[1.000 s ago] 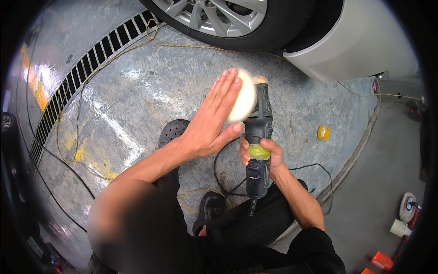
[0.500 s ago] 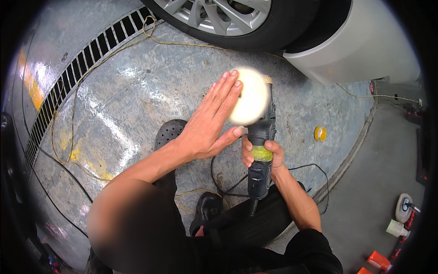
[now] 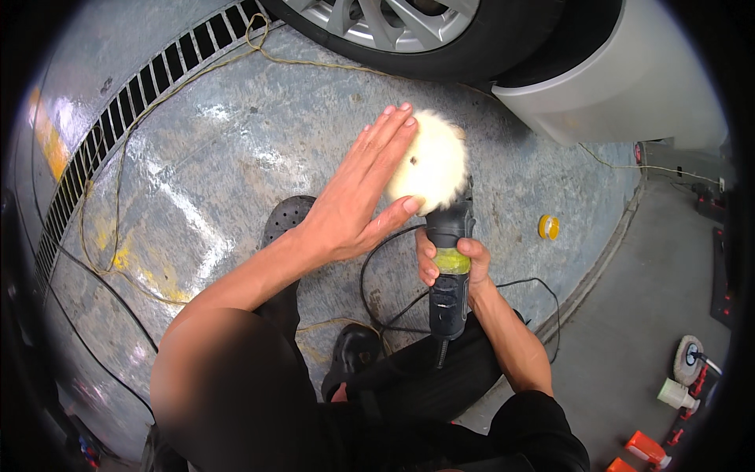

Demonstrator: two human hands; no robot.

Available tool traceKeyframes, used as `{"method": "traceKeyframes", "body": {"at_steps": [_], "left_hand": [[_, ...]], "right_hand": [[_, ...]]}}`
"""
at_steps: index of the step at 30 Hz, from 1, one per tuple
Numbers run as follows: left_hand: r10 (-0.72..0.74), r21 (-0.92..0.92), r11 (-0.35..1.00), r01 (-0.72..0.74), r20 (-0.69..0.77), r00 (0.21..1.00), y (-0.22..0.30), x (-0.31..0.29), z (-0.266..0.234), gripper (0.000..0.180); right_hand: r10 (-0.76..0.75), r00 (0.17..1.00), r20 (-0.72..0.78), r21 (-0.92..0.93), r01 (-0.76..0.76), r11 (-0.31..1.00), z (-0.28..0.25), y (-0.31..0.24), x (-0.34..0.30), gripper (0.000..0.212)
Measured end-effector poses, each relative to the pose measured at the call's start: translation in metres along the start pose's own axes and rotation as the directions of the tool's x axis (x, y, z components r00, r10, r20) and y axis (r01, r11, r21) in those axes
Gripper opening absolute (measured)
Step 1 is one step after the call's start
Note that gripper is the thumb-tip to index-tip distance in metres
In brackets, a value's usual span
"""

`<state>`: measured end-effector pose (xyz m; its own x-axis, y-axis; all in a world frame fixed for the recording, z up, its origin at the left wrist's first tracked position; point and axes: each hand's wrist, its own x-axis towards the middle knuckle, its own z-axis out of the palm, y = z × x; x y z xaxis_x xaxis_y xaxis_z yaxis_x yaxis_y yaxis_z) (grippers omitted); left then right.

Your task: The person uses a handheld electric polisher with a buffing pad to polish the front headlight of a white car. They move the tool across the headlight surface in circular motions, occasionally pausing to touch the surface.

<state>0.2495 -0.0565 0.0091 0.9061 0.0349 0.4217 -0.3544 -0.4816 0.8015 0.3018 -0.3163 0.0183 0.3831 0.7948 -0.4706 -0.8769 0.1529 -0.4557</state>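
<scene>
A black power polisher (image 3: 450,303) with a band of yellow-green tape lies across in front of me. My right hand (image 3: 464,263) is closed round its body at the tape. At the polisher's far end sits a round, cream-coloured wool pad (image 3: 440,161), its fluffy face turned to the left and toward me. My left hand (image 3: 362,193) is held flat with fingers stretched, fingertips and thumb at the pad's left edge. Whether the palm touches the wool, I cannot tell. A dark cord leaves the polisher's near end.
A car wheel (image 3: 385,27) and a silver bumper (image 3: 613,86) stand at the far side. A floor drain grate (image 3: 134,102) curves along the left, with cords over the floor. To the right are a small yellow tub (image 3: 549,227), another pad (image 3: 689,358) and orange bottles (image 3: 646,448).
The wool pad was a bright, smooth blur; now its fibres and a dark centre hole show. Both hands keep nearly the same places, and the view has shifted slightly.
</scene>
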Motion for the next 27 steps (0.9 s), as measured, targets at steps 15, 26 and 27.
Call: {"method": "traceKeyframes", "body": {"at_steps": [15, 26, 27], "left_hand": [[0.022, 0.023, 1.000, -0.020, -0.110, 0.994, 0.008, 0.007, 0.001, 0.062], [0.437, -0.209, 0.879, -0.428, -0.002, 0.899, 0.025, 0.003, 0.005, 0.057], [0.319, -0.127, 0.938, -0.321, -0.042, 0.947, 0.022, 0.001, 0.003, 0.062]], "right_hand": [[0.012, 0.999, -0.030, -0.013, -0.012, 1.000, 0.004, 0.001, 0.000, 0.064], [-0.119, 0.967, -0.224, -0.154, 0.085, 0.984, 0.005, -0.002, -0.005, 0.067], [-0.103, 0.976, -0.194, -0.141, 0.076, 0.987, 0.003, -0.004, -0.005, 0.069]]}}
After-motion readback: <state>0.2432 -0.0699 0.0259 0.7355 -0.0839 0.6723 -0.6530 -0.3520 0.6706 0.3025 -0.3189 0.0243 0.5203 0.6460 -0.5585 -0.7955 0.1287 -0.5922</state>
